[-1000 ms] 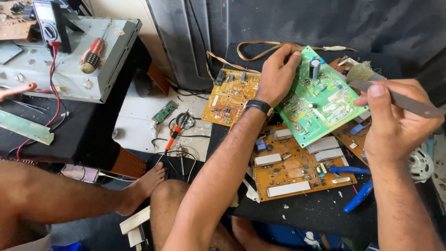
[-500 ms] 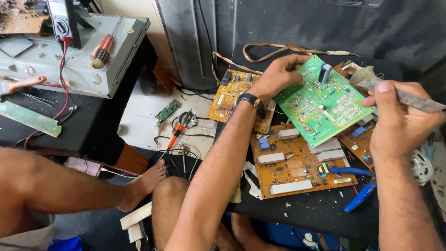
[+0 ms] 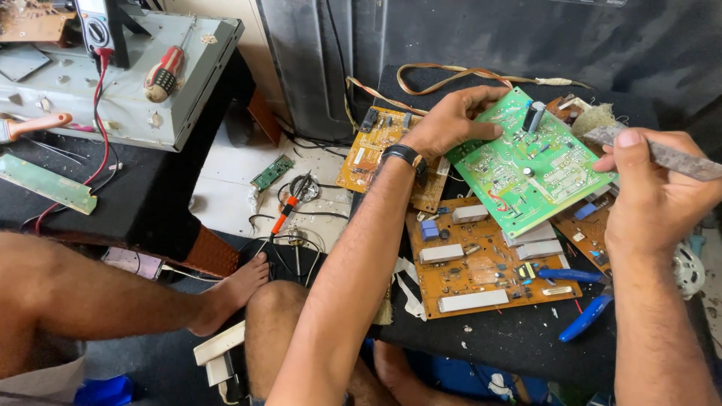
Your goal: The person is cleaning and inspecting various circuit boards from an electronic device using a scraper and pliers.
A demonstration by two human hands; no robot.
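Observation:
My left hand [image 3: 451, 120], with a black watch on its wrist, grips the left edge of a green circuit board [image 3: 530, 165] and holds it tilted above the dark work surface [image 3: 496, 338]. At the board's right edge, my right hand [image 3: 650, 192] is shut on a flat grey metal tool [image 3: 669, 158] that points left toward the board. Under the green board lies an orange circuit board [image 3: 481, 267] with white blocks on it. A second orange board [image 3: 380, 150] lies to the left, behind my left wrist.
A blue-handled tool [image 3: 583, 319] lies at the surface's right. On the left, a grey metal case [image 3: 113, 83] carries a multimeter [image 3: 94, 26] and a red-handled screwdriver [image 3: 162, 75]. Another person's leg and foot [image 3: 226, 297] reach in from the left. Wires and a small green board [image 3: 272, 171] lie on the floor.
The view has shifted slightly, so everything sits a little lower in frame. My left hand's fingers have moved further onto the green board's face; my right hand still holds the grey tool.

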